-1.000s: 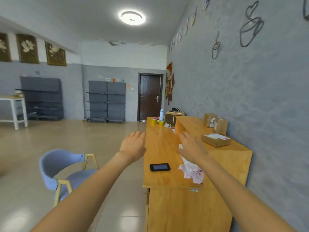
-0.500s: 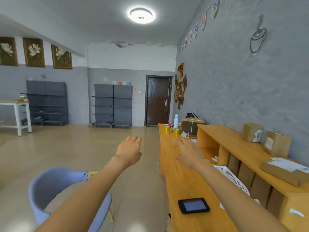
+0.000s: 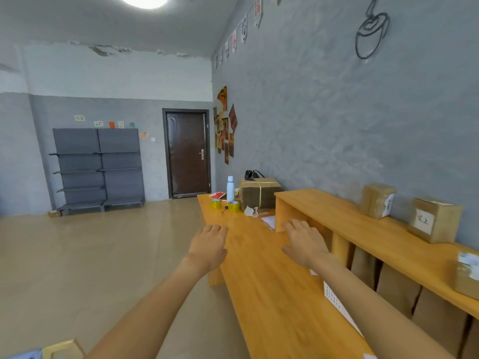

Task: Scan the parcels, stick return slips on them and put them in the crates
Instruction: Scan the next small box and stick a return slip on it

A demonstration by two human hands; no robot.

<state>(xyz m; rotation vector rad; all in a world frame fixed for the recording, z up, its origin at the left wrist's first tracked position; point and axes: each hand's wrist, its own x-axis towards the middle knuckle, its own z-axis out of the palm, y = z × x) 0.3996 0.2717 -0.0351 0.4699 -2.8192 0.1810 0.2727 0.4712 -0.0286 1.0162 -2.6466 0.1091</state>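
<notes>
Both arms stretch forward over the long wooden counter [image 3: 272, 288]. My left hand [image 3: 208, 246] hovers flat at the counter's left edge, fingers straight and holding nothing. My right hand [image 3: 304, 242] hovers over the counter near the raised shelf's end, fingers spread and empty. On the raised shelf [image 3: 363, 229] along the wall stand cardboard parcels: an upright one [image 3: 377, 200], one with a white label [image 3: 435, 220], and one cut off at the right edge [image 3: 467, 275]. A white crate's rim [image 3: 337, 304] shows behind my right forearm.
At the counter's far end are a tied bundle of flat cardboard [image 3: 260, 194], a white bottle [image 3: 230, 189], two yellow tape rolls [image 3: 225, 204] and papers [image 3: 268, 220]. More boxes [image 3: 396, 288] stand under the shelf. A chair's corner [image 3: 62, 349] is at lower left. Grey shelving [image 3: 98, 169] lines the far wall.
The view has advanced along the counter and turned right. The black handheld device and the chair have dropped out of sight. Both hands stay outstretched and empty.
</notes>
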